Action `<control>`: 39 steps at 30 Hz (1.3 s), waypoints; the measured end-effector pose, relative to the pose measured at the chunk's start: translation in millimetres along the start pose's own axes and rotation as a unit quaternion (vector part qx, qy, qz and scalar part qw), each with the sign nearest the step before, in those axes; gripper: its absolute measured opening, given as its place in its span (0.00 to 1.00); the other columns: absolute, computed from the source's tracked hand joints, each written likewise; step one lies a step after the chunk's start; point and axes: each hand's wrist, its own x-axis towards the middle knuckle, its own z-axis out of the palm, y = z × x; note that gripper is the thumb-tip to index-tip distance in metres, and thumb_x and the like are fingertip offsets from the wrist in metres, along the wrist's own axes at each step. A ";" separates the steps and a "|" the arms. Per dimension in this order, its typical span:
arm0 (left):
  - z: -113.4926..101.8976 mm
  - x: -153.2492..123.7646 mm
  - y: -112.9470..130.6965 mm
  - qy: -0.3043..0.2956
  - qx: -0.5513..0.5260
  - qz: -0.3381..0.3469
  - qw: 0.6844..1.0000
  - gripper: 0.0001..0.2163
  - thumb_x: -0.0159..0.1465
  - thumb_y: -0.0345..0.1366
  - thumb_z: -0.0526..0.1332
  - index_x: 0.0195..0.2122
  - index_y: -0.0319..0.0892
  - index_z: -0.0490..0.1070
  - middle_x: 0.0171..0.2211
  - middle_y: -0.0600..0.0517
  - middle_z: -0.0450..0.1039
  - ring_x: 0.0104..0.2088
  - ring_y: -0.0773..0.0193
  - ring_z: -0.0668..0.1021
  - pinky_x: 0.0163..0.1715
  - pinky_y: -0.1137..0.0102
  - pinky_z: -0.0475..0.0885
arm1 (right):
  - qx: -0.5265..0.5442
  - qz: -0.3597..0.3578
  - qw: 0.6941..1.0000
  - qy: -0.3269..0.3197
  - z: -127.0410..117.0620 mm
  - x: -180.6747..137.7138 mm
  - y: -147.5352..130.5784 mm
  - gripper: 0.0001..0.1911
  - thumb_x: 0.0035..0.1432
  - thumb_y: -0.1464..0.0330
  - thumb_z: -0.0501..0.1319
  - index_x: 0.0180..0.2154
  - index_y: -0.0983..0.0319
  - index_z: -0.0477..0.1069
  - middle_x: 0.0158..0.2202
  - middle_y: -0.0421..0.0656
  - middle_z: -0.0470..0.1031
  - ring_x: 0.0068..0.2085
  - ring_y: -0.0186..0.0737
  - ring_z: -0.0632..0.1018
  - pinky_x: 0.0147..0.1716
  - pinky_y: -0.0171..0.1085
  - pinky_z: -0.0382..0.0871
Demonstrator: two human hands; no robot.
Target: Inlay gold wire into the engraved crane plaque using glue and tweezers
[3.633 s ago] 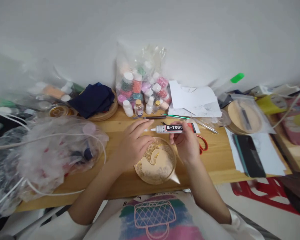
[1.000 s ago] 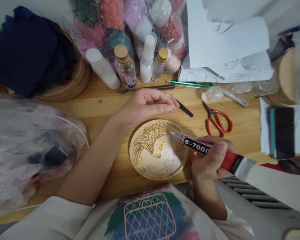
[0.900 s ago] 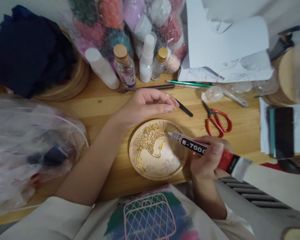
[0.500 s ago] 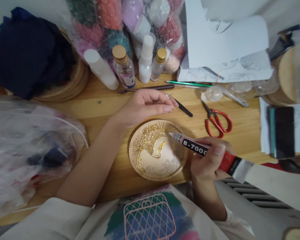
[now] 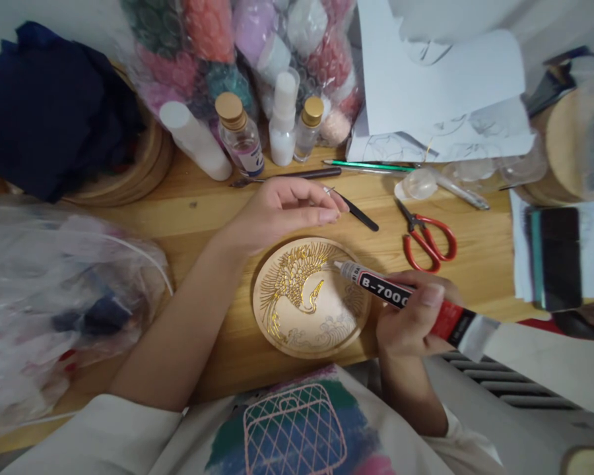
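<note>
A round wooden plate (image 5: 321, 328) lies near the table's front edge. On its face is a crane outlined in gold, with pale wave lines below. My right hand (image 5: 416, 320) is closed round a tube of B-7000 glue (image 5: 386, 290), tilted so that its nozzle points left over the plate's upper right part. Whether the nozzle touches the surface I cannot tell. My left hand (image 5: 297, 208) hovers above the plate's far rim, fingers loosely bent and thumb apart, with nothing visible in it. Just beyond its fingertips lie black-handled tweezers (image 5: 361, 214), partly hidden by the fingers.
Red-handled scissors (image 5: 428, 241) lie to the right of the plate. Bottles (image 5: 242, 142) stand along the back before bagged yarn (image 5: 208, 33). A green pencil (image 5: 371, 165) lies by paper sheets (image 5: 440, 86). A plastic bag (image 5: 79, 277) covers the left side; a phone (image 5: 557, 257) lies right.
The whole view has shifted very slightly. Both hands, the glue tube and the plate keep nearly the same places relative to each other.
</note>
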 end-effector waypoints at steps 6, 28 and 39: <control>0.1 0.1 0.3 0.005 0.009 -0.010 1.000 0.06 0.53 0.37 0.73 0.27 0.42 0.79 0.34 0.52 0.79 0.32 0.70 0.78 0.38 0.71 0.73 | 0.022 0.054 0.998 -0.023 -11.2 4.7 -0.3 0.22 0.67 0.61 0.52 0.23 0.58 0.72 0.20 0.39 0.69 0.22 0.38 0.71 0.24 0.40 0.61; -1.2 0.0 -0.9 0.003 0.001 -0.002 1.000 0.06 0.54 0.35 0.73 0.28 0.40 0.79 0.34 0.50 0.80 0.36 0.68 0.79 0.39 0.72 0.72 | 0.022 0.039 0.999 -0.005 -11.7 3.3 0.1 0.21 0.66 0.61 0.53 0.22 0.58 0.72 0.18 0.39 0.69 0.21 0.37 0.70 0.23 0.39 0.61; -0.6 0.6 -1.2 0.002 0.002 0.001 1.000 0.07 0.53 0.37 0.73 0.28 0.41 0.79 0.34 0.51 0.79 0.34 0.69 0.79 0.39 0.71 0.73 | 0.010 0.051 0.997 -0.063 -16.0 3.6 -2.5 0.20 0.66 0.60 0.53 0.24 0.57 0.73 0.20 0.40 0.69 0.22 0.38 0.72 0.23 0.39 0.64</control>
